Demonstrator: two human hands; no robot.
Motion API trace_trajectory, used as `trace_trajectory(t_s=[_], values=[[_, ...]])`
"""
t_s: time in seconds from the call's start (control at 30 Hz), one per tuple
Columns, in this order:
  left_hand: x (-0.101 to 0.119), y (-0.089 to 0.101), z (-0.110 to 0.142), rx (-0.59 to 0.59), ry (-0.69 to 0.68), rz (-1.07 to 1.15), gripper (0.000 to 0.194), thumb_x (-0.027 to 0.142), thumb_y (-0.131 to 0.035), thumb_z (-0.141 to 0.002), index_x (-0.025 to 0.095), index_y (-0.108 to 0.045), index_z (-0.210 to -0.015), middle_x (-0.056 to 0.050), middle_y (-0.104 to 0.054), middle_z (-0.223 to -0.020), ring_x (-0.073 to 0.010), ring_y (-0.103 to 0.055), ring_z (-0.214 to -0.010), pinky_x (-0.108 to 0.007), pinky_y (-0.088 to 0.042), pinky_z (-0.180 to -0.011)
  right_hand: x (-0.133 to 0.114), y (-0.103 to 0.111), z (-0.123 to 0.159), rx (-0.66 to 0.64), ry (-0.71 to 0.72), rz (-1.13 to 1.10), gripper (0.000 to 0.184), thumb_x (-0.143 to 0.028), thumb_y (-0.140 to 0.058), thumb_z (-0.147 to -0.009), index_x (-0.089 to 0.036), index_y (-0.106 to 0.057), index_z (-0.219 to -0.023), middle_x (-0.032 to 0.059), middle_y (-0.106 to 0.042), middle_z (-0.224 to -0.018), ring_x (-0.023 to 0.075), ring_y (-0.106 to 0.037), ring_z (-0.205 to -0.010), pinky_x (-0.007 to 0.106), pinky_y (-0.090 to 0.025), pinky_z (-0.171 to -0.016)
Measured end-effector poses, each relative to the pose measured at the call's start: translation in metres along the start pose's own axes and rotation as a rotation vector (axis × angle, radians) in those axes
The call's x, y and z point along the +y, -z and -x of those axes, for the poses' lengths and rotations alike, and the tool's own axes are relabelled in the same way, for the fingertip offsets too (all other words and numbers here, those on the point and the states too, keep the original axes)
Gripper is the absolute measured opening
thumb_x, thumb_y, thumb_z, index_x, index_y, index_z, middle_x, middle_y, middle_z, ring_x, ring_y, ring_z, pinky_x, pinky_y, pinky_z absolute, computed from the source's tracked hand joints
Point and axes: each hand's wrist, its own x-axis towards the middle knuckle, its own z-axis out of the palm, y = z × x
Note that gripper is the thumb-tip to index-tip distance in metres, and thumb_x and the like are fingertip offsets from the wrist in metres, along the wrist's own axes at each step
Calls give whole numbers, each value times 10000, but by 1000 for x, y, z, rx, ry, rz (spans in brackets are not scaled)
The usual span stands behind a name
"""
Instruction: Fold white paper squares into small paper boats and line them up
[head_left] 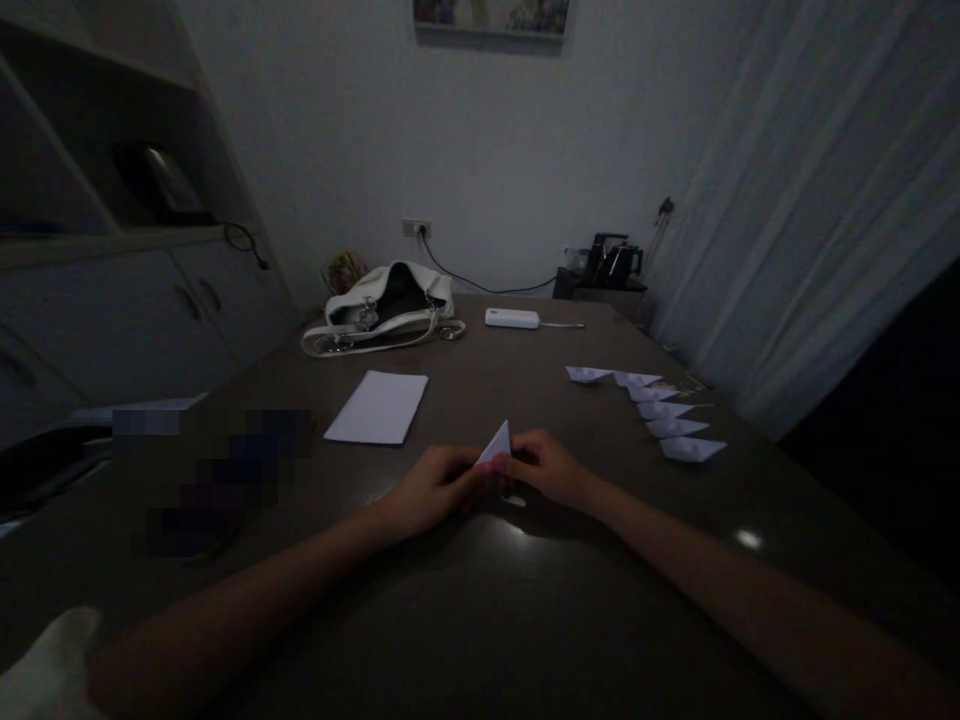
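Note:
A small piece of folded white paper [496,446], its visible part a pointed triangle, is held just above the dark table between both hands. My left hand [439,488] pinches its left lower edge. From the other side, my right hand [549,466] grips its right edge, the thumb pressed on the front. The thumbs nearly meet at the bottom of the paper, and the fingers behind it are partly hidden. Several folded paper boats [691,450] stand in a curved row to the right. Left of the hands lies a stack of white paper [379,408].
A white handbag [397,300] with straps sits at the table's far left. Near the back edge lies a white power bank [512,318] with a short cable. Behind the table's right corner stands a black kettle [621,264]. A blurred dark object [217,490] is at left.

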Motion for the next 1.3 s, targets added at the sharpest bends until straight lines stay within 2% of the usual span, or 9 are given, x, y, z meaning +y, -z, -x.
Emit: trace_trajectory(t_s=[0.27,0.5,0.6,0.67,0.73,0.83,0.97,1.13,1.3], values=[[6,0,1,105,-31,-246,401,351,-324,-939,129,-537,-682,23,-498,-519,-92,-465,-470,-184,-336,-486,4,2,-1,117,-32,12,406,-521,-601,-765,-127,-640,-675,11,-564,-558,107,-501,-510,227,-391,-507],[2,1,2,159,-92,-426,331,279,-362,-918,118,-582,-730,14,-514,-533,-89,-457,-460,-190,-316,-478,5,1,-5,187,-17,-75,249,-394,-644,-760,-154,-643,-824,11,-580,-726,105,-518,-602,230,-432,-574],[2,2,1,128,-67,-324,343,321,-366,-931,124,-613,-796,3,-567,-571,-96,-496,-494,-198,-349,-506,9,4,-6,204,62,-40,202,-361,-682,-727,-166,-632,-734,16,-526,-831,122,-532,-738,245,-454,-666],[0,4,-1,124,-43,-150,296,349,-414,-918,130,-612,-947,-26,-638,-704,-114,-554,-574,-211,-398,-550,10,5,-5,160,92,-23,196,-356,-701,-709,-172,-635,-711,16,-485,-893,129,-524,-804,249,-458,-699],[-2,6,-3,97,-27,80,318,347,-483,-888,138,-552,-1118,-66,-669,-879,-139,-606,-685,-242,-452,-619,9,4,-4,125,84,-17,198,-366,-705,-709,-179,-643,-725,18,-466,-935,137,-521,-846,255,-461,-714],[-5,9,-6,17,-28,303,359,298,-559,-850,135,-536,-1169,-97,-665,-998,-161,-630,-803,-295,-476,-741,5,2,-3,129,44,15,208,-378,-702,-717,-181,-645,-749,28,-459,-1005,143,-527,-865,260,-463,-701],[-7,12,-7,4,-37,377,384,242,-609,-822,140,-549,-1187,-116,-641,-1097,-179,-616,-910,-311,-463,-803,-1,0,-2,161,34,55,196,-361,-695,-730,-191,-639,-810,46,-454,-1060,150,-531,-871,253,-461,-657],[-11,11,-9,39,-28,353,478,252,-619,-815,147,-490,-1263,-103,-650,-1032,-162,-623,-817,-293,-479,-735,4,-1,-2,276,64,27,307,-321,-730,-692,-213,-542,-909,33,-499,-996,147,-534,-843,236,-456,-620],[-14,9,-10,80,-26,299,375,268,-598,-828,128,-540,-1171,-98,-645,-1017,-169,-628,-843,-287,-488,-738,6,-2,-4,336,71,64,300,-345,-711,-702,-186,-456,-699,-23,-486,-721,117,-511,-683,231,-447,-599]])
